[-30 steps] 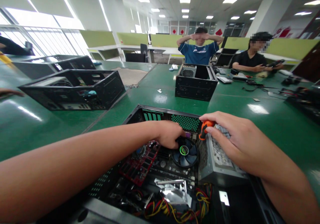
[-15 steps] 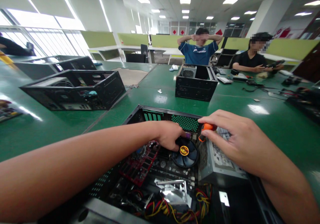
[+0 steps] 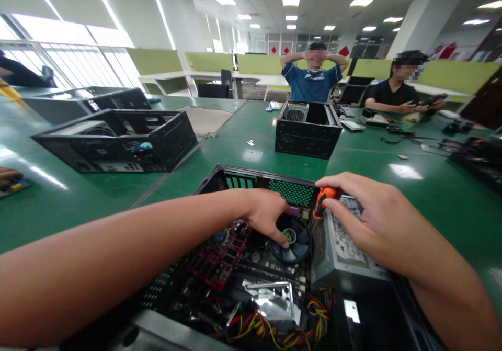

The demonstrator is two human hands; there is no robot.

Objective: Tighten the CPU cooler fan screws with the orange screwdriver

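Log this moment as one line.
left hand: thumb over black fan | right hand: gripping orange-black tool handle | site: open computer case

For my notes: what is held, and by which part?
Right hand: orange-and-black tool, by its handle. Left hand: on the fan, grip unclear.

The bare left forearm point(image 3: 133, 262) extends from the lower left toward the centre, ending in the left hand point(image 3: 266, 211), whose thumb point(image 3: 281, 237) reaches downward, other fingers partly hidden. The right forearm point(image 3: 447, 283) rises from the lower right; the right hand point(image 3: 366, 215) arches, thumb and index finger point(image 3: 328, 181) pinched.
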